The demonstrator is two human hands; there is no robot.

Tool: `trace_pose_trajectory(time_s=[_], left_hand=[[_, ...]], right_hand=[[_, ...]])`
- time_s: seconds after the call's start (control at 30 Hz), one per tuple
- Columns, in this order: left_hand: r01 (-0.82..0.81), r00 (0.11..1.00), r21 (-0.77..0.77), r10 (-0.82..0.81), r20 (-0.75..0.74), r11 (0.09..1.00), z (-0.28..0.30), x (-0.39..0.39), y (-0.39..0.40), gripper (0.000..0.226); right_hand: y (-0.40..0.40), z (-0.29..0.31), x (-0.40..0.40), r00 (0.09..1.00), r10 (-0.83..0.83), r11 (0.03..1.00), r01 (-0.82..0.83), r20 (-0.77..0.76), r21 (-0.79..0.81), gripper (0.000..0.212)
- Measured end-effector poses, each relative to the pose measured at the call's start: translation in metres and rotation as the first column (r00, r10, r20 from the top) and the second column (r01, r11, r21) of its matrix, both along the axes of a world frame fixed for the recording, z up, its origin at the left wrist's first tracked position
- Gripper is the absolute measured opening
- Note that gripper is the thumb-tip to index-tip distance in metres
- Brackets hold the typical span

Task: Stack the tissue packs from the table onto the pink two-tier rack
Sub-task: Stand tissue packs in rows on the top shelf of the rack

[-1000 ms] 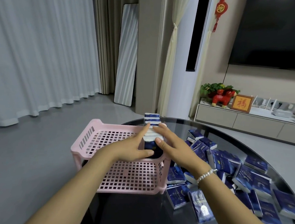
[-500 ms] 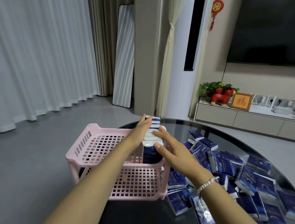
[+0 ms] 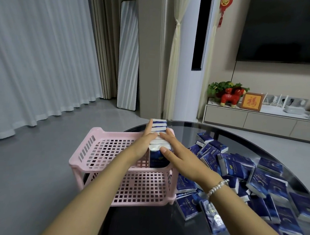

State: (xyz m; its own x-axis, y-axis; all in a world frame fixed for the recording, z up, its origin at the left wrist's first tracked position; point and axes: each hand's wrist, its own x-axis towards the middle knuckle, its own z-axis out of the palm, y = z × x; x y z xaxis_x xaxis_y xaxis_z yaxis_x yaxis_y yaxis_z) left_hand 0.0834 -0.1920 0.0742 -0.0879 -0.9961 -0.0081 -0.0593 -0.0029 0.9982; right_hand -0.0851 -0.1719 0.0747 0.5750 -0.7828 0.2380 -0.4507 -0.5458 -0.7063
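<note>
A pink two-tier rack (image 3: 99, 150) stands at the near left edge of the dark round glass table (image 3: 260, 143). A row of blue-and-white tissue packs (image 3: 160, 125) stands on edge along the right side of its top tier. My left hand (image 3: 145, 144) lies flat against the left side of the row, fingers straight and reaching toward the far end. My right hand (image 3: 175, 153) rests on the top and right side of the row, fingers spread, thumb over the nearest pack. The lower tier looks bare. Several loose tissue packs (image 3: 236, 169) lie heaped on the table just right of the rack.
The loose heap spreads across the table's right half up to its edge. Beyond the table are grey floor, white curtains (image 3: 33, 60), a leaning mirror (image 3: 128, 58) and a low TV cabinet (image 3: 262, 119) carrying ornaments.
My left hand has slid from the near end of the row forward along its left side. My right hand stayed on top of the row. The packs stand closer together.
</note>
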Motion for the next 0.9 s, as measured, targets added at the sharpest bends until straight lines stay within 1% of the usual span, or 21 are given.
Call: trace_pose_trajectory(time_s=[0.07,0.17,0.23,0.27,0.33,0.4,0.47,0.53,0.6,0.63,0.7,0.73,0.77,0.83,0.87,0.9], left_hand=[[-0.063,0.998,-0.019,0.063,0.011,0.998,-0.002,0.0,0.002,0.053],[-0.193,0.973,-0.091,0.202,0.111,0.977,-0.001,0.002,0.012,0.053],[-0.274,0.947,-0.163,0.296,0.126,0.948,0.001,0.0,0.023,0.044],[-0.29,0.936,-0.204,0.321,0.143,0.935,0.002,-0.002,0.029,0.042],[-0.27,0.901,-0.311,0.352,0.252,0.912,0.0,-0.008,0.041,0.04],[-0.268,0.84,-0.461,0.44,0.317,0.846,-0.004,-0.015,0.052,0.04],[-0.277,0.773,-0.62,0.553,0.31,0.734,-0.011,-0.025,0.064,0.044],[-0.223,0.694,-0.757,0.645,0.32,0.615,-0.016,-0.037,0.075,0.043],[-0.155,0.655,-0.822,0.68,0.329,0.548,-0.023,-0.05,0.085,0.036],[-0.138,0.663,-0.831,0.673,0.327,0.54,-0.026,-0.057,0.089,0.034],[-0.112,0.708,-0.816,0.621,0.335,0.568,-0.035,-0.07,0.096,0.033],[-0.101,0.728,-0.791,0.587,0.354,0.603,-0.041,-0.076,0.098,0.034],[-0.096,0.744,-0.753,0.55,0.381,0.651,-0.048,-0.083,0.101,0.034],[-0.113,0.783,-0.63,0.459,0.419,0.768,-0.064,-0.094,0.105,0.03],[-0.138,0.791,-0.568,0.435,0.429,0.811,-0.073,-0.1,0.106,0.028],[-0.167,0.786,-0.526,0.435,0.44,0.834,-0.083,-0.106,0.107,0.027]], right_hand=[[0.0,-0.001,0.0,0.999,-0.01,1.0,0.01,0.036,0.024,0.052],[0.003,-0.005,0.0,0.995,-0.028,0.999,0.025,0.091,0.025,0.052],[0.004,-0.008,-0.001,0.994,-0.043,0.999,0.043,0.104,0.009,0.053],[0.005,-0.009,-0.001,0.993,-0.053,0.999,0.053,0.108,0.005,0.054],[0.009,-0.009,-0.003,0.988,-0.069,0.998,0.07,0.135,-0.002,0.055],[0.015,-0.009,-0.006,0.981,-0.09,0.995,0.095,0.172,-0.022,0.054],[0.024,-0.01,-0.01,0.969,-0.128,0.989,0.141,0.211,-0.047,0.051],[0.035,-0.012,-0.017,0.95,-0.173,0.98,0.192,0.259,-0.049,0.048],[0.047,-0.015,-0.028,0.928,-0.215,0.969,0.241,0.305,-0.048,0.041],[0.053,-0.018,-0.034,0.916,-0.239,0.962,0.269,0.324,-0.052,0.036],[0.062,-0.027,-0.048,0.897,-0.294,0.941,0.333,0.33,-0.068,0.03],[0.065,-0.033,-0.056,0.896,-0.32,0.929,0.36,0.308,-0.082,0.028],[0.068,-0.04,-0.062,0.896,-0.346,0.919,0.383,0.278,-0.092,0.028],[0.072,-0.057,-0.075,0.889,-0.399,0.899,0.427,0.224,-0.095,0.028],[0.073,-0.065,-0.081,0.881,-0.43,0.886,0.454,0.197,-0.098,0.028],[0.075,-0.075,-0.087,0.87,-0.465,0.868,0.484,0.162,-0.108,0.028]])
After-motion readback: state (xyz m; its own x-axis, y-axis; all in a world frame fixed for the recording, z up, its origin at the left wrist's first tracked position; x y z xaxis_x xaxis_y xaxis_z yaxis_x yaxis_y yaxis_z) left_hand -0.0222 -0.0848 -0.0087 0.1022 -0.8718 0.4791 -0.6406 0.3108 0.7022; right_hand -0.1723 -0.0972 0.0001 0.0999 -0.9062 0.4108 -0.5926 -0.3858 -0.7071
